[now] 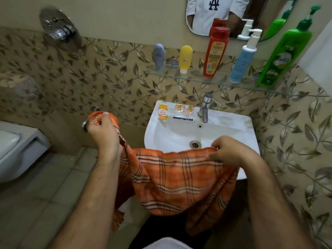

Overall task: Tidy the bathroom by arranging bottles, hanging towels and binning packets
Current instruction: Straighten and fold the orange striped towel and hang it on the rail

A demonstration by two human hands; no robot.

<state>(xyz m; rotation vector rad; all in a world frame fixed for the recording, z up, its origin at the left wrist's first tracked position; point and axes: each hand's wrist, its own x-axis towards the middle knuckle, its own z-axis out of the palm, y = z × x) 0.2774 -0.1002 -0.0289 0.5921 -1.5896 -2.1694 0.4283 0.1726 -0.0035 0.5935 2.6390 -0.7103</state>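
An orange checked towel (179, 180) hangs spread between my two hands in front of the white sink (233, 126). My left hand (104, 132) grips one top corner up by a chrome wall fitting (85, 125) left of the sink. My right hand (228, 150) pinches the other top corner over the sink's front rim. Several small packets (183, 109) and a yellow sachet (162, 113) lie on the sink's back ledge. On the glass shelf (197, 78) stand a grey tube (159, 56), a yellow tube (185, 58), a red bottle (214, 51), a blue pump bottle (242, 63) and a green pump bottle (282, 56).
A chrome tap (205, 108) rises behind the basin. A mirror (224, 13) hangs above the shelf. A white toilet (18, 148) stands at the left on the tiled floor. A round chrome shower valve (60, 30) is on the wall, upper left.
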